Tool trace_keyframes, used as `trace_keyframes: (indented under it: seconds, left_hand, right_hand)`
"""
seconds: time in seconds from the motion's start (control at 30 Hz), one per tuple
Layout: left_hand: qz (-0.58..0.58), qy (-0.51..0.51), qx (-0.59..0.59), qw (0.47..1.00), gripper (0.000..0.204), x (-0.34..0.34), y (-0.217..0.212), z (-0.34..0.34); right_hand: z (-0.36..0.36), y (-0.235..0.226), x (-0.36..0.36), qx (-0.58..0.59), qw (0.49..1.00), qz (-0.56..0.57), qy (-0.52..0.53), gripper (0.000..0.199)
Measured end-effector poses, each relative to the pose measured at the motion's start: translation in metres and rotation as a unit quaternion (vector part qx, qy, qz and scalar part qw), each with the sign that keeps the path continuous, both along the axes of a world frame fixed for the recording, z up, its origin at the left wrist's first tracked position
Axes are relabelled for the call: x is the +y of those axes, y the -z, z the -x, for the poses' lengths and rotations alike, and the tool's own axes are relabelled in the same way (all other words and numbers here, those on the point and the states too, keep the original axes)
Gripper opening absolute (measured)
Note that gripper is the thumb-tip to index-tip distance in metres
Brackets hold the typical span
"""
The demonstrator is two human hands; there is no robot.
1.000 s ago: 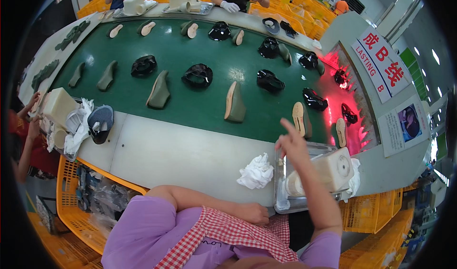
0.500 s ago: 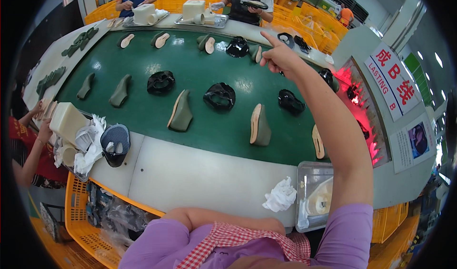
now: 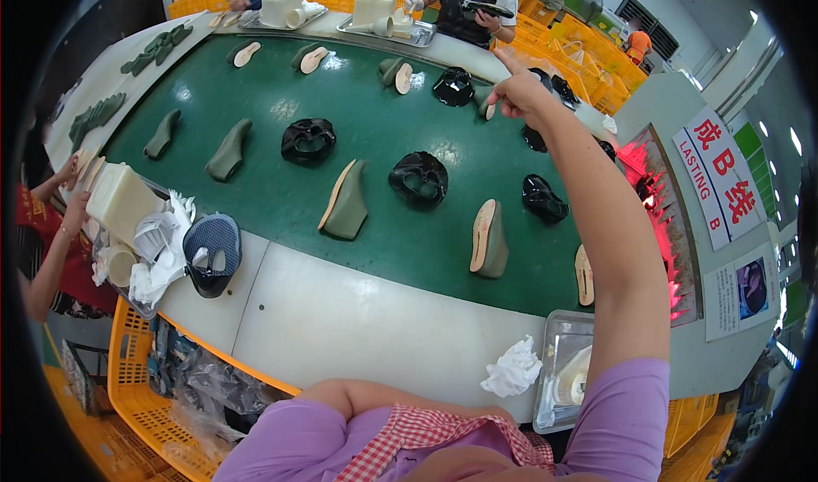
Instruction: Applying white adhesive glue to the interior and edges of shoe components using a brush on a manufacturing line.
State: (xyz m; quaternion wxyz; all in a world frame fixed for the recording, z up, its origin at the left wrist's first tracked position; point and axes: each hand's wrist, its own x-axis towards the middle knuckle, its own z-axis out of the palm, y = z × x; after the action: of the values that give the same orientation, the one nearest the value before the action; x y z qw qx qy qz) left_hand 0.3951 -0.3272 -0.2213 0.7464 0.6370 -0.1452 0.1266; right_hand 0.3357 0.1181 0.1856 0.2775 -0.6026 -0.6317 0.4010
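Note:
My right hand (image 3: 521, 88) is stretched far out over the green conveyor belt (image 3: 281, 196), holding nothing. Its index finger points toward the far side; the other fingers look partly bent. Just beyond its fingers are a green shoe last with a pale insole (image 3: 484, 100) and a glossy black shoe upper (image 3: 452, 86). My left forearm (image 3: 400, 397) lies across my body at the near table edge, with its hand out of sight. Nearer on the belt are a green last (image 3: 348, 205), a second last with an insole (image 3: 490, 239) and a black upper (image 3: 418, 180).
A clear tray (image 3: 558, 346) and crumpled white paper (image 3: 513, 367) sit on the near table. Farther left stand a cream container (image 3: 123, 205) and a dark mesh upper (image 3: 213, 256), beside a co-worker's hands (image 3: 75, 209). A red-lit opening (image 3: 652, 201) is at right. Co-workers work across the belt.
The whole view has tilted a little, shifting most things rightward in the picture. My right arm keeps much the same pointing reach. Neither hand has taken hold of anything visible.

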Motion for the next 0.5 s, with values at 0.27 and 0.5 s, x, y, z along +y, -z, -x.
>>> trace_keyframes:
  seconds: [0.27,0.5]
  left_hand:
    - [0.007,0.012,-0.026,1.000,0.027,0.012,0.014,-0.015]
    - [0.017,0.039,-0.047,0.998,0.027,0.012,0.025,-0.023]
  right_hand:
    - [-0.003,0.005,0.002,-0.023,1.000,-0.003,0.011,0.081]
    - [-0.016,0.004,-0.002,0.030,0.999,-0.007,0.027,0.081]
